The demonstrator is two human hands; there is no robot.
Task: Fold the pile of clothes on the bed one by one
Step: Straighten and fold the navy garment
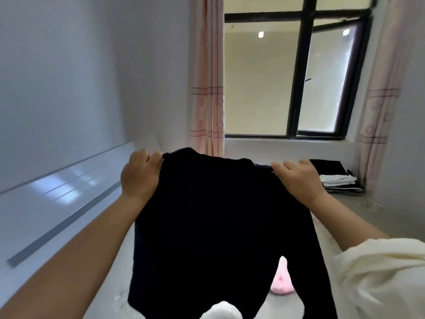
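1. Sweater (220,226), dark navy, held up in the air above the bed (379,217), front hanging down; body and one sleeve drooping toward the near edge; lower hem out of frame.
2. Left hand (140,176) at the top left shoulder of the sweater; fingers curled over the edge, thumb tucked behind, gripping the cloth.
3. Right hand (299,178) at the top right shoulder; fingers bent over the seam, pinching the fabric; cream sleeve (381,277) pushed up on that forearm.
4. Both arms stretched forward, hands well apart, sweater spread between them.
5. Stack (338,178) of folded clothes, black on top, white in the middle, dark below, lying at the far right corner of the bed, just beside the right curtain (377,107).
6. Pink item (281,284) on the bed below the sweater, partly hidden by the hanging sleeve; white item (220,311) at the near edge, in front of the sweater's lower part; kind of both impossible to tell.
7. Window (294,74) with black frame beyond the far edge; left curtain (207,88) beside it; headboard (57,196), glossy white, along the left edge of the bed.
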